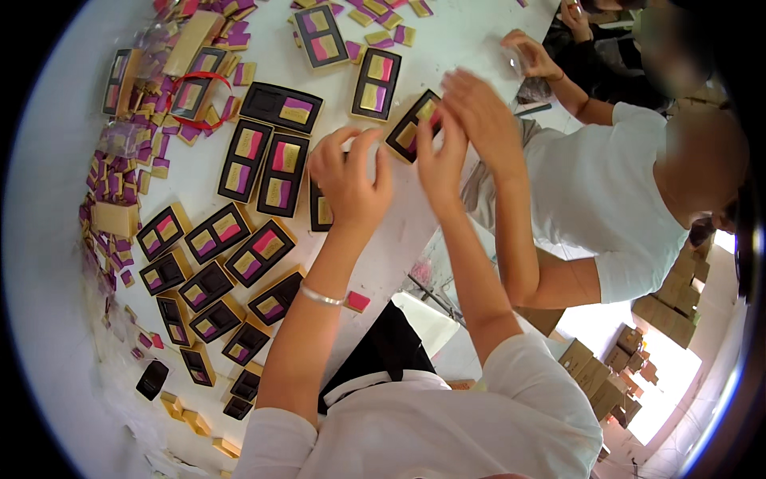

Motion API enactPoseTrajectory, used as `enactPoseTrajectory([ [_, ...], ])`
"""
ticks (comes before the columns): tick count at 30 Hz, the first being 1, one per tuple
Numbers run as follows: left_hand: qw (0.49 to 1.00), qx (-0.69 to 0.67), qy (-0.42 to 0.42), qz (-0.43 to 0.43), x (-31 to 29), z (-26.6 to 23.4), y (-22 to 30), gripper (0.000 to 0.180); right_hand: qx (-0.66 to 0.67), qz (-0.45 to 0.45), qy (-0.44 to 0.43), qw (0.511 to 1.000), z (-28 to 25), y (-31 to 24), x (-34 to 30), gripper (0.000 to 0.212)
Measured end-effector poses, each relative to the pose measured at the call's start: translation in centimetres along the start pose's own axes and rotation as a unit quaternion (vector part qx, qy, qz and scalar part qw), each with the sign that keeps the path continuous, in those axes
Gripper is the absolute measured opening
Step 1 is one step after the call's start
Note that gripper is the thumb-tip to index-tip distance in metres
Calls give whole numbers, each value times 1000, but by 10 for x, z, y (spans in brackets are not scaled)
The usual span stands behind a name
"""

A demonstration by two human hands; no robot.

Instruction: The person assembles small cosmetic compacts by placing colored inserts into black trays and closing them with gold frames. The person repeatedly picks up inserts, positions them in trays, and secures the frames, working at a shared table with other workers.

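My left hand (351, 176), a bracelet on its wrist, hangs with bent, spread fingers over a black two-compartment box (321, 211). The hand hides most of that box. To its right, my right hand (441, 164) has its fingers apart, tips beside a tilted black box with gold sides (407, 137). A pink-and-gold packet shows by those fingertips; I cannot make out contact. A co-worker's hand (483, 116) reaches across just behind my right hand. Left of my left hand, an upright box (282, 174) holds one pink and one purple packet. Above it, another box (281, 108) has one compartment filled.
Several part-filled boxes (214, 231) stand in rows at the left. Loose purple and gold packets (120, 176) pile along the far left, near a red loop (171, 100). A stray pink packet (357, 301) lies near my left forearm. Cartons (606, 383) are stacked at the lower right.
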State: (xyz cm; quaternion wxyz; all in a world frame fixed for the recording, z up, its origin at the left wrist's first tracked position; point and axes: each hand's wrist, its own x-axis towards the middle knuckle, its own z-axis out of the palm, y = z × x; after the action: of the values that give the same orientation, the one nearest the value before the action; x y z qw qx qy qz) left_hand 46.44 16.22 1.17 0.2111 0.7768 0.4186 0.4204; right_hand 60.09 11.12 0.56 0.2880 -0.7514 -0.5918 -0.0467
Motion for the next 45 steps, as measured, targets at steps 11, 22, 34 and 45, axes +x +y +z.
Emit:
enactPoseTrajectory([
  [11,982,111,-152,-29,-78,-109,-23,41,-55,-2,-15,998,29,-17,-16,43],
  [22,961,222,-111,-120,-24,-99,-65,56,107,-63,-75,989,104,-84,67,36],
  [34,962,187,-197,-36,-27,-101,-90,57,-54,58,-49,996,85,-80,56,39],
  [45,962,163,-216,-41,-37,-111,-88,46,122,-107,-149,975,73,-109,18,37],
])
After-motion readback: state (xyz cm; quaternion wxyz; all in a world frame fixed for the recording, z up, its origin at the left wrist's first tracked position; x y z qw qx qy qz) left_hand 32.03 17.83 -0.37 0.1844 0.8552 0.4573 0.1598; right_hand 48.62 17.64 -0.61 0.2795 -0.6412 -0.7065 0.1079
